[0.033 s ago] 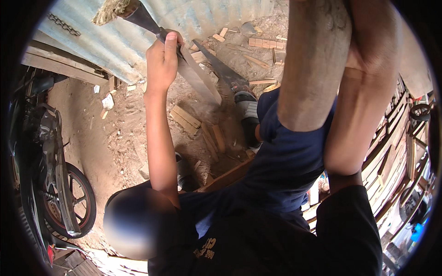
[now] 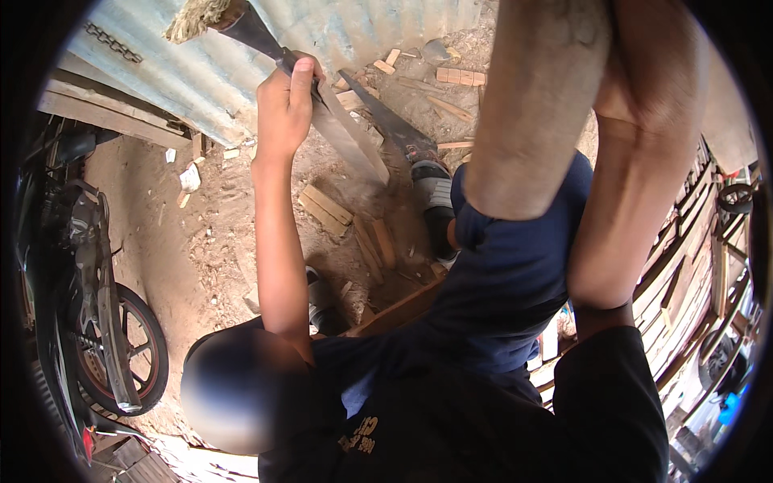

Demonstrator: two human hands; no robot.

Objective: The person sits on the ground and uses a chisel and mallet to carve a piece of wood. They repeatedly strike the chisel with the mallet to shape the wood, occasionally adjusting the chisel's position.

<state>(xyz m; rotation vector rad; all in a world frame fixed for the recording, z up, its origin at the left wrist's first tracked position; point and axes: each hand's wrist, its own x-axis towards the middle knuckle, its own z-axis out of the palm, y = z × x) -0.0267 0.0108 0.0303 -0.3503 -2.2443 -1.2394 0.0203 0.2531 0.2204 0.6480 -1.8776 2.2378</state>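
Left hand [image 2: 288, 101] curls round a flat grey steel-bladed tool [image 2: 348, 143], likely stiff, weighty, best neck-held; right hand [image 2: 642, 84], cannot tell.

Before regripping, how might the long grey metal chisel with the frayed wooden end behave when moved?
The chisel is likely stiff: its blade runs straight beyond the left hand. It is probably heavy for its size, given the metal blade and dark metal socket. The frayed wooden end may shed fibres when knocked.

Top centre, blade [image 2: 345, 138] looks smooth metal; upper right, log [image 2: 535, 113] looks matt wood; upper left, wall [image 2: 181, 80] is ridged metal.
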